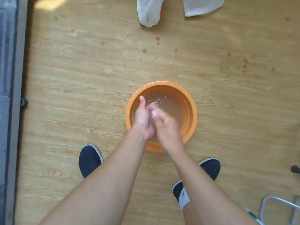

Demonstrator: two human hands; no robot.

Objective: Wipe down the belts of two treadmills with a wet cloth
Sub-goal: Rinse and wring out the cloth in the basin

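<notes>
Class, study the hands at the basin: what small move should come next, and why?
Probably wring the blue cloth over the orange basin: left hand and right hand clasp it together at the water, so it is likely soaked.

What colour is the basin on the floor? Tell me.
Orange; the basin shows best in the head view.
</notes>
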